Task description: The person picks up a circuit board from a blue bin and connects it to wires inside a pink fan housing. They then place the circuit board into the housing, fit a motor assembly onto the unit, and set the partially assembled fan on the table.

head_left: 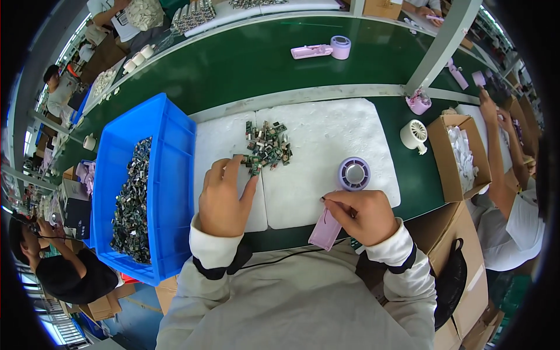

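My left hand [224, 198] reaches to the near edge of a pile of small green circuit boards [269, 143] on a white foam sheet [326, 128]. Its thumb and index finger are apart, with a board [255, 168] between their tips. My right hand [367, 216] is closed in a pinch over a pink handle [325, 232], which slants past the table's near edge. A small dark tip shows at the pinch, too small to name. Just beyond that hand sits a round purple ring-shaped head [354, 174]; my fingers hide whether it joins the handle.
A blue bin [172, 192] heaped with circuit boards stands at left. To the right are a white round fan-like part [413, 135] and a cardboard box [449, 157] of white pieces. Another pink-and-purple unit [321, 50] lies on the green belt [251, 58]. Co-workers sit at both sides.
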{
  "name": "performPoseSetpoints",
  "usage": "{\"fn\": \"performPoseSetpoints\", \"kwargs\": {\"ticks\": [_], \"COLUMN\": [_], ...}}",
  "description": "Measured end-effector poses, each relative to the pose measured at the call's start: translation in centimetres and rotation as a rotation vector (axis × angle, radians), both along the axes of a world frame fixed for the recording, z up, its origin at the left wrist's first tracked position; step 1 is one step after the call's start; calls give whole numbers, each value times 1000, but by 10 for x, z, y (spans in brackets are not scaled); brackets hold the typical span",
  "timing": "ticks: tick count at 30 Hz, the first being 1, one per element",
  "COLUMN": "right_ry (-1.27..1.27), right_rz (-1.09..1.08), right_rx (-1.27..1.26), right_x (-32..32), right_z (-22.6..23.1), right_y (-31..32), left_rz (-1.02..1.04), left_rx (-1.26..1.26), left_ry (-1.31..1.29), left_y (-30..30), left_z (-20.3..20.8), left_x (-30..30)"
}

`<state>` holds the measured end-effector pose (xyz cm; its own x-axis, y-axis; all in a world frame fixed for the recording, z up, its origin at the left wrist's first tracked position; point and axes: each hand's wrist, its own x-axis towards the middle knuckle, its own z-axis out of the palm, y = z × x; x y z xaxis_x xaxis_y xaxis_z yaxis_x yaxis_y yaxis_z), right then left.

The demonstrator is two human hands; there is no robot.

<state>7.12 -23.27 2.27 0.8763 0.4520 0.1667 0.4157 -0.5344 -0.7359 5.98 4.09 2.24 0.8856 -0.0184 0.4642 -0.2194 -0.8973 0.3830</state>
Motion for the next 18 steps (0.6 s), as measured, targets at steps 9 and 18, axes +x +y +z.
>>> {"fn": "performPoseSetpoints", "kwargs": {"ticks": [9, 18], "right_ry": [164, 120], "right_rz": [-44, -66], "right_rx": [196, 276], "right_x": [-11, -9], "right_z": [-8, -12], "right_y": [-11, -12], "left_rz": [-7, -97], "left_rx": [-249, -182], "left_ry": [243, 245], "left_y": [1, -14], "left_z": [-11, 2], "left_x": [0, -13]}}
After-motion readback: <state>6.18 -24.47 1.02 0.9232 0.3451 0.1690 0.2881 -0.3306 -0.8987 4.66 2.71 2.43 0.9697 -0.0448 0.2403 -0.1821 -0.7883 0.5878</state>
